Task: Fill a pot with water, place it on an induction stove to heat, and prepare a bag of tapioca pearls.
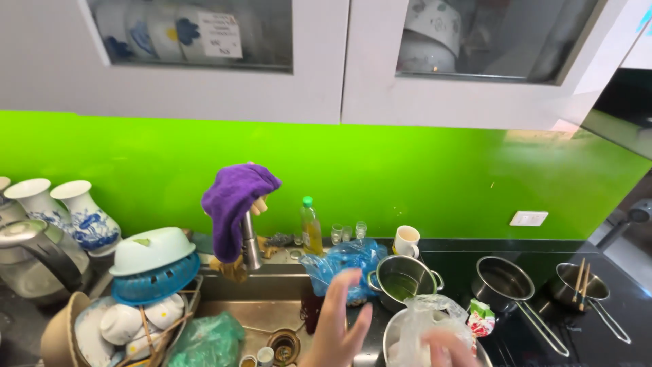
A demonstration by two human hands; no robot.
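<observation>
- A person stands at a crowded kitchen counter point(543, 253), seen from above by a head camera, with both hands low in the view.
- The left hand point(337, 319) is raised, fingers spread apart and empty, just in front of a crumpled blue plastic bag point(343, 261) that lies between the sink point(251, 314) and a small steel pot point(402, 278).
- The right hand point(441, 346) is blurred at the bottom edge; it appears to grip a clear plastic bag point(424, 323) sitting in a large metal bowl point(394, 333), though how tightly it is closed I cannot tell.
- The step in hand looks like gathering up bags: one is being handled in the bowl, and the blue one is within reach.
- Judging from this, the next move calls for the open left hand to close on the loose blue plastic without knocking the pot or the dark bottle point(312, 306) beside it.
- The clear bag stands bunched upward, its long axis roughly vertical and its gathered top pointing up towards the camera.
- The blue bag lies flat, its long axis running left to right along the counter.
- A purple cloth point(234, 200) hangs over the tap, with stacked dishes point(129, 326) on the left.
</observation>
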